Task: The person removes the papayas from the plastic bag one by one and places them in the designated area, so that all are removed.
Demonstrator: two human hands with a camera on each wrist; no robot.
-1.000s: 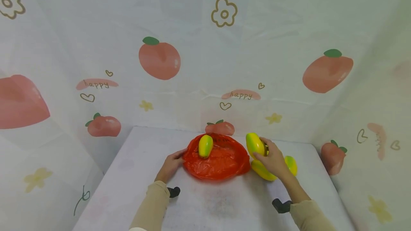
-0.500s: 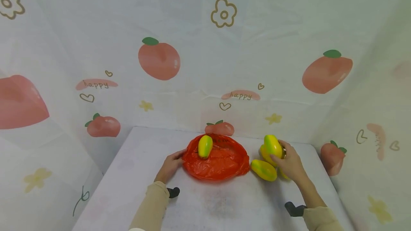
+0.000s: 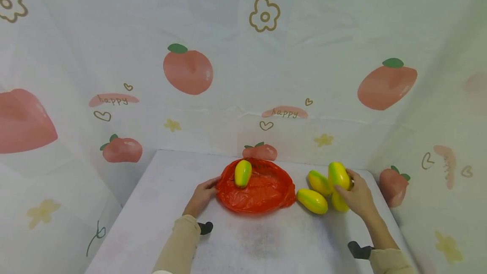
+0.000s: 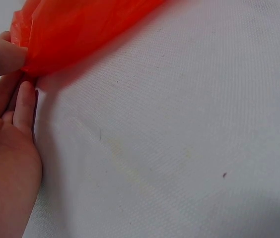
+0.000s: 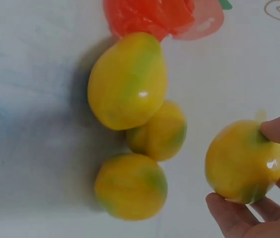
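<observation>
A red plastic bag (image 3: 255, 201) lies spread on the white table, its rim opened into an oval. One yellow-green papaya (image 3: 243, 174) rests inside that rim, at the back left. My left hand (image 3: 201, 198) pinches the bag's left edge between thumb and fingers, as the left wrist view shows. To the right, my right hand (image 3: 359, 195) grips another papaya (image 3: 337, 175) above the table, thumb on one side and fingers on the other. Beneath and left of it lie three more: a front papaya (image 3: 312, 201), a back papaya (image 3: 318, 182) and a partly hidden papaya (image 3: 339, 203).
A white cloth backdrop (image 3: 228, 130) printed with fruit, flowers and hearts stands behind and on both sides of the table (image 3: 167, 172). Black wrist mounts (image 3: 206, 228) stick out near both beige sleeves (image 3: 179, 240).
My right hand has moved right with its papaya, away from the bag and over the other papayas, uncovering the back one. My left hand and the bag have stayed in place.
</observation>
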